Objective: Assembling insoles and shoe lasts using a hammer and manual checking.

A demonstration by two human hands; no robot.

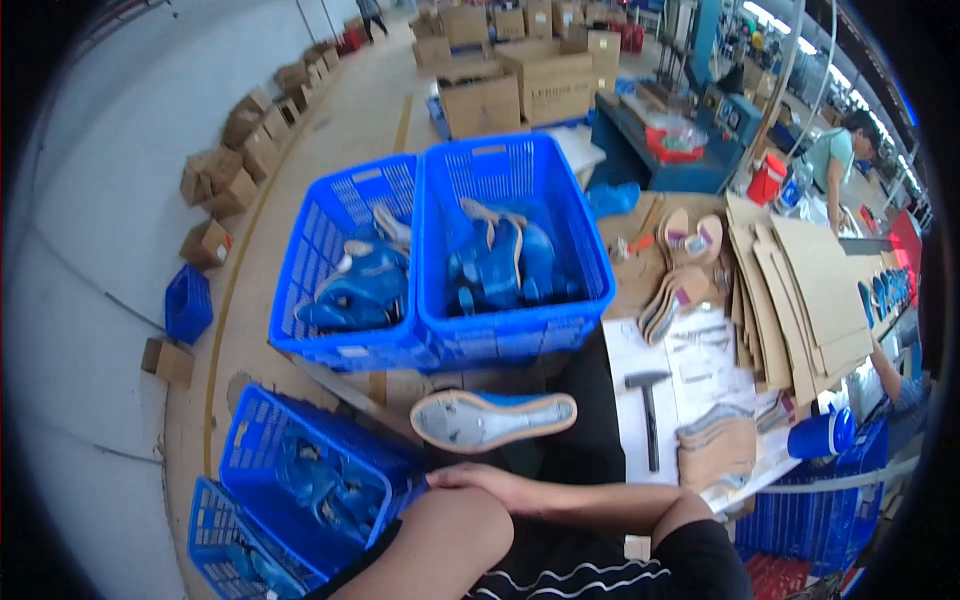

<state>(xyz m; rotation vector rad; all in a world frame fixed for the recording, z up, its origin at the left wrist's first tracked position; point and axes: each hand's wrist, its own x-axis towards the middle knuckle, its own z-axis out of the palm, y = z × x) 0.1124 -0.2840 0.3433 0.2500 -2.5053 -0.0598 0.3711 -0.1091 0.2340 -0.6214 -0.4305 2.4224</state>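
Observation:
My right forearm reaches across my body, and my right hand (482,481) lies beside my bent left arm. That arm covers most of its fingers, so what they hold, if anything, is hidden. My left hand is out of sight; only the bare bent arm shows. Just beyond my right hand, a shoe (490,420) is bottom up, its pale grey underside facing me and a strip of blue upper along its far edge. A visible gap separates the shoe from the hand. To the right, a black-handled hammer (650,420) rests on white paper sheets (690,345).
Blue crates (510,325) with blue-wrapped shoes stand ahead; another crate (300,415) sits at lower left. The right bench holds stacked insoles (717,445), cardboard sheets (800,290) and a blue jug (822,433). Cartons (480,105) stand farther off. A person (840,160) works at far right.

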